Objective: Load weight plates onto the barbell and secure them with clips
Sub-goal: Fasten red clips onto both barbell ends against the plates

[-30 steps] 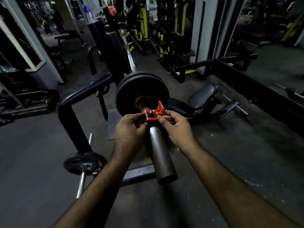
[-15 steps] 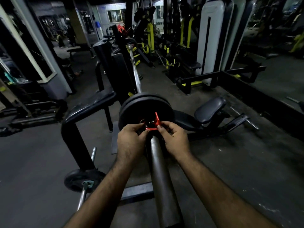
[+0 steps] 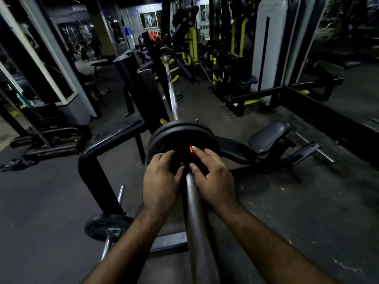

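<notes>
Dark gym floor [image 3: 51, 201]; a small loaded bar [image 3: 108, 228] lies on it.

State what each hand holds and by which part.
Both hands grip the red clip on the barbell sleeve, against the plates: left hand on its left side, right hand on its right.

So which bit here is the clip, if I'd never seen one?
Follow the long steel barbell up to the black weight plates. Against their face, between the left hand and right hand, sits the clip: the only red part among dark metal.
</notes>
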